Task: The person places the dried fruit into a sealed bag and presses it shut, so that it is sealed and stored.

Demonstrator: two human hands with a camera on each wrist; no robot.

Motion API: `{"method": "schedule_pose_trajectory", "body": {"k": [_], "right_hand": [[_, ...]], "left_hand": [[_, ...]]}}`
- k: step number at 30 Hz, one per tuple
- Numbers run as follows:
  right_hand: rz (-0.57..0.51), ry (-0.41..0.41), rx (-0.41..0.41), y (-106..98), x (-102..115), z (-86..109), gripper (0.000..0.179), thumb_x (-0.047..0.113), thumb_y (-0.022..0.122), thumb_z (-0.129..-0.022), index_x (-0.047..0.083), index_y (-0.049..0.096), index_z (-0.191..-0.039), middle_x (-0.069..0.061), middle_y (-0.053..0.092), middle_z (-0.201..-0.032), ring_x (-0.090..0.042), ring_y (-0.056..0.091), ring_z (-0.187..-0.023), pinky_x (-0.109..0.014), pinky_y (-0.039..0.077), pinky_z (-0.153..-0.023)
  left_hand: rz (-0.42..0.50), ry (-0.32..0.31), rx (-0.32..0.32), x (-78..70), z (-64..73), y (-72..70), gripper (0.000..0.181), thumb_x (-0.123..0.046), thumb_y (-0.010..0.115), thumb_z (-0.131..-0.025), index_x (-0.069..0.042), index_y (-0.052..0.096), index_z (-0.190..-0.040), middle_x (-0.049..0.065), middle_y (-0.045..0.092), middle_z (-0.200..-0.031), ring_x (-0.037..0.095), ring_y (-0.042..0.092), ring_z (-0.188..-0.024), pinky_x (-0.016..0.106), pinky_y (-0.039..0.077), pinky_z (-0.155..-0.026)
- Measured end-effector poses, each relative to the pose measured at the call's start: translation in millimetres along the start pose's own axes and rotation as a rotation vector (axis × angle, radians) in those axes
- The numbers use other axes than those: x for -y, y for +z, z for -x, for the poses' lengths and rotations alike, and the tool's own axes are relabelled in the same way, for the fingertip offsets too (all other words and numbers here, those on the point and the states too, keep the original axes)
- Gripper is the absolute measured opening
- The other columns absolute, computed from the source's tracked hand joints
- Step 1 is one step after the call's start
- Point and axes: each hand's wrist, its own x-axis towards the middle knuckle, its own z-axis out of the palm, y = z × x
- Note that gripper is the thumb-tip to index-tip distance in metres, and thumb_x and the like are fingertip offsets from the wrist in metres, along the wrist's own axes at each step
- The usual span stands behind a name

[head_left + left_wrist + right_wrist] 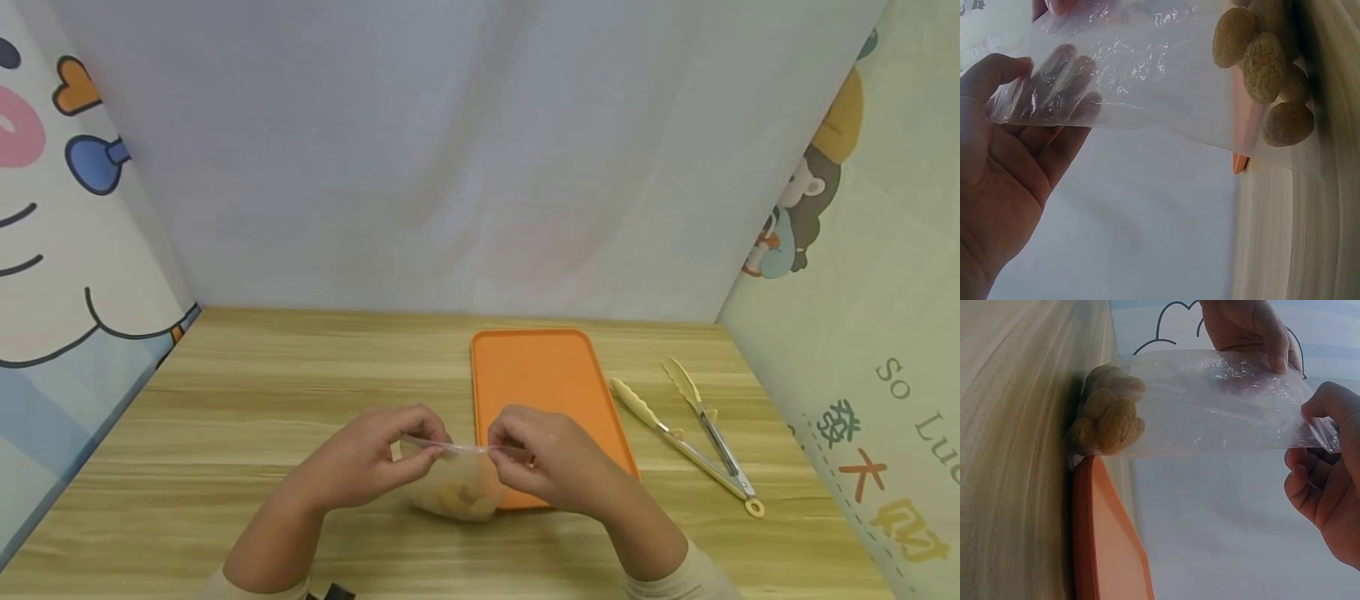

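A clear plastic bag (426, 477) hangs upright between my two hands, its top edge stretched sideways. Several round, wrinkled, brown walnut-like pieces (1264, 67) lie in its bottom, close to the tabletop. My left hand (356, 462) pinches the bag's top edge at the left, thumb on one side and fingers behind the film. At the right end of the same edge, my right hand (558, 462) pinches the film between thumb and curled index finger. In the right wrist view the brown pieces (1110, 419) sit bunched together near an orange tray (1110, 531).
The orange tray (536, 367) lies flat behind and right of the bag, partly covered by my right hand. To its right, cream-tipped metal tongs (697, 450) lie spread on the wooden table (300, 358). A pale curtain (450, 167) and printed side panels (885, 333) surround the table.
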Motion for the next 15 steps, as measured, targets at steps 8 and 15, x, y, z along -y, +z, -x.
{"method": "schedule_pose_trajectory", "body": {"k": [8, 15], "right_hand": [[-0.029, 0.011, 0.005, 2.0, -0.3, -0.4, 0.01, 0.008, 0.063, -0.09, 0.016, 0.057, -0.092, 0.009, 0.056, -0.082, -0.001, 0.05, -0.065, -0.007, 0.041, -0.057], [-0.039, 0.004, 0.007, 2.4, 0.6, -1.6, 0.006, 0.013, 0.064, -0.094, 0.016, 0.058, -0.094, 0.008, 0.058, -0.084, 0.002, 0.053, -0.07, -0.012, 0.048, -0.061]], "left_hand": [[0.033, -0.056, 0.004, -4.1, -1.3, -0.4, 0.008, -0.013, 0.061, -0.098, -0.019, 0.062, -0.102, -0.005, 0.069, -0.096, 0.008, 0.067, -0.094, 0.032, 0.056, -0.085], [0.018, -0.057, -0.022, -4.0, 0.2, -1.7, 0.009, -0.015, 0.064, -0.095, -0.021, 0.065, -0.102, -0.007, 0.071, -0.098, 0.008, 0.067, -0.094, 0.029, 0.056, -0.081]]}}
